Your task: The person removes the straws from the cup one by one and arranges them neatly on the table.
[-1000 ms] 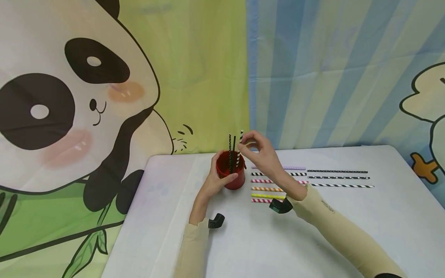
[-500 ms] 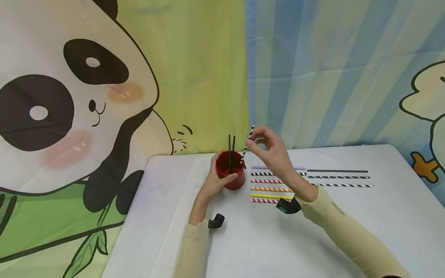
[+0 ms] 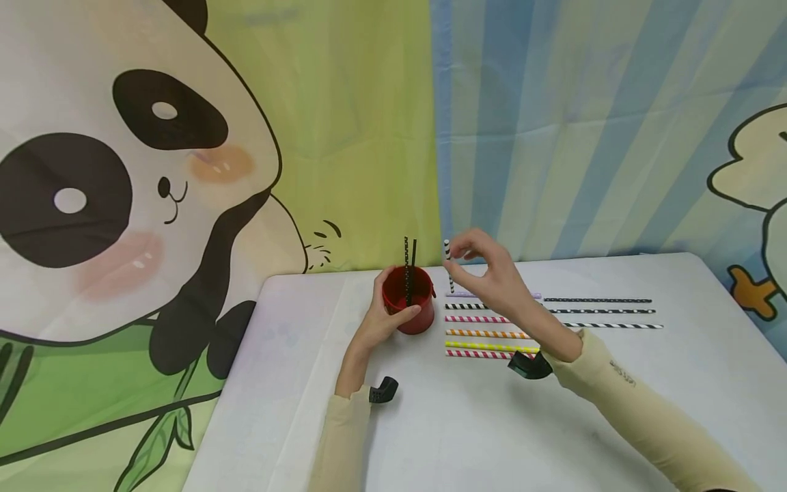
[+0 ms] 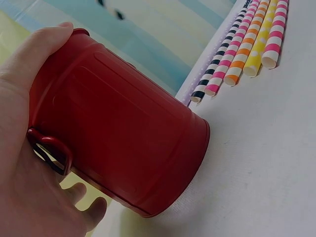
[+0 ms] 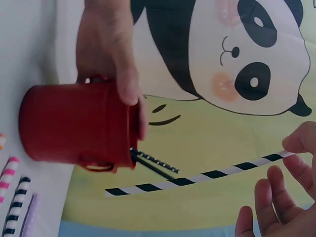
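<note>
My left hand (image 3: 376,320) grips a small red metal bucket (image 3: 419,320) that stands upright on the table. Inside it lean two dark straws, one dotted (image 3: 406,256) and one black (image 3: 415,253), both poking above the rim. To the bucket's right, my right hand (image 3: 492,277) pinches a black-and-white striped paper straw (image 5: 202,177) near one end, between thumb and forefinger. This straw is out of the bucket, and its other fingers are spread apart from it in the right wrist view. The left wrist view shows the bucket's side and a small handle loop (image 4: 52,150).
On the white table (image 3: 467,430) lie several paper straws in a column, among them orange (image 3: 486,334), yellow (image 3: 486,346) and black-striped (image 3: 464,307) ones. Further right lie three black-and-white straws, one striped (image 3: 621,326). A printed panda curtain (image 3: 356,137) hangs behind.
My right hand has drawn the striped straw up and out of the bucket and carried it to the right, over the straws' far end. The left hand and bucket stay put.
</note>
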`<state>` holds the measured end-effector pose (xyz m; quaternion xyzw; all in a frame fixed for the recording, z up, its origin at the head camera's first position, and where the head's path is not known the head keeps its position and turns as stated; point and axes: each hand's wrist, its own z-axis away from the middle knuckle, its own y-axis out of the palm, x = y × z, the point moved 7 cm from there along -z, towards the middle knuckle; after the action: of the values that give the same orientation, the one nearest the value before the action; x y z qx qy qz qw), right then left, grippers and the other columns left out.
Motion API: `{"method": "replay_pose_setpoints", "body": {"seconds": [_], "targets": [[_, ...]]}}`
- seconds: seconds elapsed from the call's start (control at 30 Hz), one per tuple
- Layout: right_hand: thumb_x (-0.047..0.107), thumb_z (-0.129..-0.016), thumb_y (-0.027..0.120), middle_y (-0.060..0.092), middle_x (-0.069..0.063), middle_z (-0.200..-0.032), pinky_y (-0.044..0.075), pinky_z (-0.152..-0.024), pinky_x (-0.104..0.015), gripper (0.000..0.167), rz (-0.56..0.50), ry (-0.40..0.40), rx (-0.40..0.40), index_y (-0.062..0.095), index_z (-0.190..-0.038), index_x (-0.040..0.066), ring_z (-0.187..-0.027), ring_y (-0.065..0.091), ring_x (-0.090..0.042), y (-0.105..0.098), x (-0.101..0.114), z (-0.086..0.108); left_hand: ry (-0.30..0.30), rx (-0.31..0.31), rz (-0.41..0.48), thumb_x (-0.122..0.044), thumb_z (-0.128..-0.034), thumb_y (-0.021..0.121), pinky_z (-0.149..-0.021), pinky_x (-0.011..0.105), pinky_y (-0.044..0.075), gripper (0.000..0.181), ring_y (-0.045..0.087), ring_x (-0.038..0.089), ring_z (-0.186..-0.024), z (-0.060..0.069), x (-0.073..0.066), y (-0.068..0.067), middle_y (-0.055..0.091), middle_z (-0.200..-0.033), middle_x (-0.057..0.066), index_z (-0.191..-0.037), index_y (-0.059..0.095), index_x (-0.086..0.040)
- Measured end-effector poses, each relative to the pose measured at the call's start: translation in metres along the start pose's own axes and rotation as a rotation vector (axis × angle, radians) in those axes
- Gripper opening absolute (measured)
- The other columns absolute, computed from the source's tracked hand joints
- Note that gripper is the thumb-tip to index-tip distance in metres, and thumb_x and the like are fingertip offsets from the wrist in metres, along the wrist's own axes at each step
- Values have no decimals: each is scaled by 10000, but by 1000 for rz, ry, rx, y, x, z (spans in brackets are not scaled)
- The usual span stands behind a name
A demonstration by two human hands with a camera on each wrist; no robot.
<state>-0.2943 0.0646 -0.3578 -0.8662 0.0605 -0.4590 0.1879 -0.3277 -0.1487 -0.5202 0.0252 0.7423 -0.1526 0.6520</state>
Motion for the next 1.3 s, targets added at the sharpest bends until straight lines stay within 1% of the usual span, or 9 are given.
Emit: {"method": "replay_pose_setpoints", "body": {"seconds": [0.17, 0.33, 0.5, 0.6, 0.83, 0.9, 1.0, 1.07, 1.3], "targets": [[147, -943, 679, 628, 41, -1063, 476, -940, -326, 106, 98, 15, 117, 654, -1036, 191, -1013, 558, -127, -3, -8, 5, -6, 3, 9, -207, -860, 770, -1081, 554, 458, 932, 347, 273, -1415, 0, 1, 0, 373, -1528, 62, -1566, 170, -308], [145, -943, 674, 621, 82, -1034, 462, -919, -309, 118, 182, 16, 235, 629, -1018, 224, -1000, 553, -92, -12, -13, 13, -4, 10, 19, -224, -856, 778, -1070, 521, 478, 933, 353, 247, -1413, 0, 0, 1, 382, -1519, 28, -1555, 173, -343], [129, -922, 688, 609, 108, -989, 481, -883, -296, 140, 264, 5, 300, 623, -992, 232, -974, 545, -76, -21, -16, 23, 5, 9, 20, -252, -850, 788, -1055, 505, 492, 930, 361, 231, -1401, -1, -1, 1, 393, -1503, 1, -1544, 179, -367], [132, -919, 688, 601, 116, -982, 494, -866, -310, 137, 306, 7, 331, 631, -986, 237, -971, 543, -79, -24, -19, 30, 8, 7, 19, -247, -849, 788, -1053, 508, 493, 936, 357, 239, -1404, -1, -2, 1, 389, -1508, 8, -1549, 175, -352], [102, -908, 687, 593, 118, -969, 527, -837, -430, 144, 421, 45, 411, 639, -964, 226, -961, 575, -142, -33, -33, 52, -16, 22, 17, -166, -865, 759, -1063, 527, 483, 949, 323, 276, -1441, -2, 0, 2, 356, -1543, 52, -1570, 141, -307], [100, -903, 691, 594, 116, -966, 529, -821, -422, 150, 463, 56, 435, 638, -955, 231, -947, 579, -150, -38, -36, 58, -27, 30, 16, -146, -868, 749, -1066, 528, 480, 962, 308, 296, -1454, -3, 0, 3, 339, -1558, 77, -1583, 119, -279], [123, -899, 703, 590, 121, -961, 530, -784, -387, 163, 530, 78, 459, 633, -949, 262, -923, 569, -144, -49, -42, 66, -36, 40, 14, -114, -868, 738, -1066, 525, 481, 980, 291, 329, -1463, -4, 1, 4, 315, -1572, 117, -1595, 88, -215], [132, -893, 709, 586, 123, -953, 521, -755, -361, 164, 570, 81, 463, 637, -945, 269, -903, 556, -132, -55, -44, 71, -38, 40, 14, -119, -868, 739, -1062, 519, 486, 982, 293, 326, -1461, -4, 0, 4, 315, -1572, 115, -1596, 86, -208], [123, -850, 742, 570, 117, -883, 465, -680, -303, 174, 687, -2, 420, 637, -926, 239, -805, 524, -113, -65, -54, 89, -22, 5, 11, -207, -858, 772, -1045, 509, 500, 943, 346, 250, -1421, -1, -1, 2, 374, -1528, 23, -1562, 159, -338]]}}
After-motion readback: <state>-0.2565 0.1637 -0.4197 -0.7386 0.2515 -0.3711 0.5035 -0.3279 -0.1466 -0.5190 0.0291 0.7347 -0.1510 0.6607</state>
